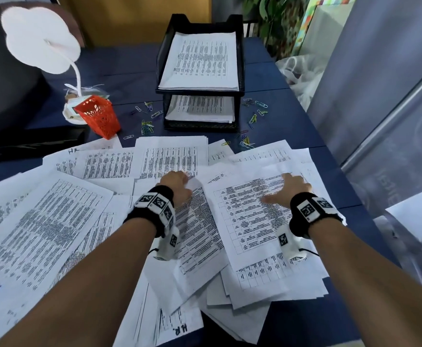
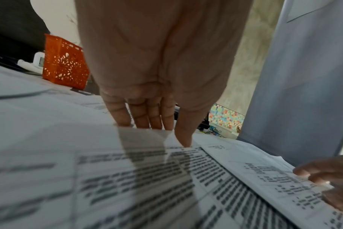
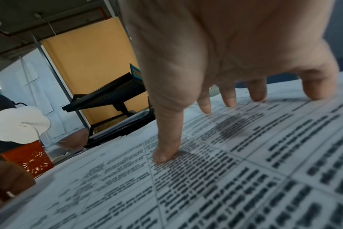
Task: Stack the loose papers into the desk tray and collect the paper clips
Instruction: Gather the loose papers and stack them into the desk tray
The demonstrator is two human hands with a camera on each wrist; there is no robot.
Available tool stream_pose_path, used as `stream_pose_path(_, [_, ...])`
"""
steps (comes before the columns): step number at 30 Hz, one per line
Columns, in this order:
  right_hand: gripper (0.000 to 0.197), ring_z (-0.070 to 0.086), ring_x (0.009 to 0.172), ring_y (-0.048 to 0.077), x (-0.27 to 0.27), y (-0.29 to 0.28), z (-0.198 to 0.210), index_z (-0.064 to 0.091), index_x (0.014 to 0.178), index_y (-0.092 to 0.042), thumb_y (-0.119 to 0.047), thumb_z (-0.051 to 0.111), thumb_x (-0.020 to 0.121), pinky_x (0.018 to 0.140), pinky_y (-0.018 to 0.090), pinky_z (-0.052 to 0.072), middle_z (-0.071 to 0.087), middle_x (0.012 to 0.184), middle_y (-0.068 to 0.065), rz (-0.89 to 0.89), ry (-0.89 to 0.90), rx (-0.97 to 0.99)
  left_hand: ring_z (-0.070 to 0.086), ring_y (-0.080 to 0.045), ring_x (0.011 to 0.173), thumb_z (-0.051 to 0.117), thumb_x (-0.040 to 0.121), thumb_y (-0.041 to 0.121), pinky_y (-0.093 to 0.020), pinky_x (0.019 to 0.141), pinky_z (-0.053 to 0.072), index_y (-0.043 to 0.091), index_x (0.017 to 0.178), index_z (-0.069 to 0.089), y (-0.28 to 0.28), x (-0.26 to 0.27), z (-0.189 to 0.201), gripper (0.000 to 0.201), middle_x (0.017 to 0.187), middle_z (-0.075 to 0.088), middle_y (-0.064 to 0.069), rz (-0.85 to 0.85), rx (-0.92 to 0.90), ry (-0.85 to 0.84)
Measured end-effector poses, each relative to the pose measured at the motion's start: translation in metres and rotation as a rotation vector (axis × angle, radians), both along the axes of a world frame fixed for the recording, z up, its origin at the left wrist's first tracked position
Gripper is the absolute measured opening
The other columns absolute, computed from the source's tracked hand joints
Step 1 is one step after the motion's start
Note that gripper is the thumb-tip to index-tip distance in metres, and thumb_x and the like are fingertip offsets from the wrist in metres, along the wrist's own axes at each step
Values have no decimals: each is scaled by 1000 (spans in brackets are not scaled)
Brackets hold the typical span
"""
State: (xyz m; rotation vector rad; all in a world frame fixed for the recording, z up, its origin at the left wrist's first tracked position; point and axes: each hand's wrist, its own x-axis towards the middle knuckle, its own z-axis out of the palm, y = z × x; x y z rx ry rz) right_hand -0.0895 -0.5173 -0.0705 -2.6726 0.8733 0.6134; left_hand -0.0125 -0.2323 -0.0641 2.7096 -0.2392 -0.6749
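**Both hands down on the spread of loose papers**

The loose papers (image 1: pixel 110 209) lie scattered and overlapping across the near half of the blue table (image 1: pixel 302 126), printed tables face up. The right hand (image 1: pixel 291 190) rests flat on the topmost sheet (image 1: pixel 252 221) at the right of the pile, fingers straight and spread, fingertips (image 3: pixel 162 156) pressing the print; it grasps nothing. The left hand (image 1: pixel 178 186) sits just left of that sheet, palm down. In the left wrist view its four fingers (image 2: pixel 117 114) go behind the lifted top edge of a sheet while the thumb (image 2: pixel 183 136) presses on the front, so it pinches that edge.

Beyond the pile stands the black two-tier desk tray (image 1: pixel 241 71), each tier already holding a stack of printed pages. Coloured paper clips (image 1: pixel 148 126) lie loose on the table on both sides of the tray's base, well apart from either hand.

Left of the tray are an orange perforated pen cup (image 1: pixel 100 116) and a white desk lamp (image 1: pixel 39 38). The fingertips of the left hand are hidden by the paper. The print is too blurred to read.
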Motion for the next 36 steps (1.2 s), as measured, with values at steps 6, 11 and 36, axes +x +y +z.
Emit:
stream_pose_path(6, [114,28,138,36,2,-1,-11,22,146,-21,-70,74,58,108,51,34,29,148,13,2,17,-6,45,-24,114,67,80,36,-36,90,46,15,123,48,-12,-3,-16,52,126,45,-7,-69,124,-69])
stream_pose_path(11, [116,31,135,36,5,-1,-16,23,145,-22,-74,72,54,104,56,37,33,146,12,23,28,-42,47,-26,110,68,78,34,-38,88,46,13,119,48,-18,-6,-23,50,120,51,-9,-24,152,-97])
stream_pose_path(36, [110,22,138,36,-18,-7,7,15,148,-14,-62,72,67,106,57,28,22,150,18,-546,-525,188,61,-19,96,59,90,12,-17,65,51,11,132,50,5,-12,14,42,118,64,-9,310,-662,143])
